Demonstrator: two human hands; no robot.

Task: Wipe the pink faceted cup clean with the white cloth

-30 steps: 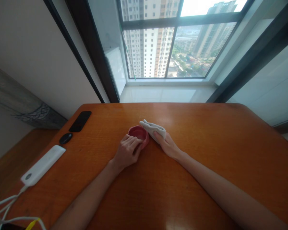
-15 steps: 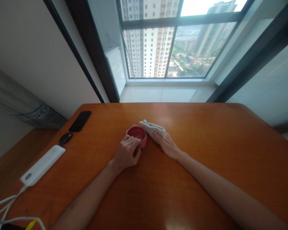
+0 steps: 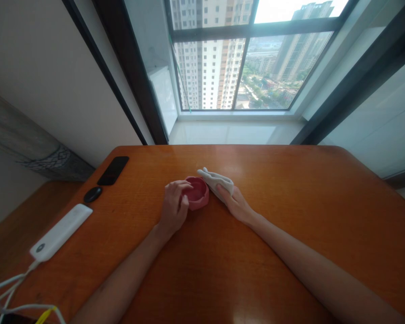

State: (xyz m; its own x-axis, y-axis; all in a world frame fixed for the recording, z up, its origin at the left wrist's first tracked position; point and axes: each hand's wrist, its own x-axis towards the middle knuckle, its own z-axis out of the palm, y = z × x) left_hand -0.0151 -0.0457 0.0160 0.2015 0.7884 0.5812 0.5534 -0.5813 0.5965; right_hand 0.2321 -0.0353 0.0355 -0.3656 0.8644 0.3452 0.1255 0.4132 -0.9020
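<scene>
A small pink bowl [image 3: 200,204] with a thick, many-sided wall, shaped like an ashtray, sits upright on the wooden table. My left hand [image 3: 174,203] holds it by the left side, fingers over the rim and thumb near the front wall. A folded white cloth [image 3: 218,181] is gripped in my right hand [image 3: 235,202], thumb on top. The cloth's edge meets or nearly meets the bowl's right side; I cannot tell if they touch. My right-hand fingers are mostly hidden under the cloth.
Along the left side of the wooden table [image 3: 283,193] lie a black phone [image 3: 113,170], a black mouse-like oval object [image 3: 92,194] and a white power strip [image 3: 61,232] with white cables [image 3: 29,308]. A window [image 3: 236,72] stands beyond the far edge.
My left hand has shifted from the bowl's front to its left side, with its grip changed. The bowl sits slightly further right. My right hand and the cloth have barely moved.
</scene>
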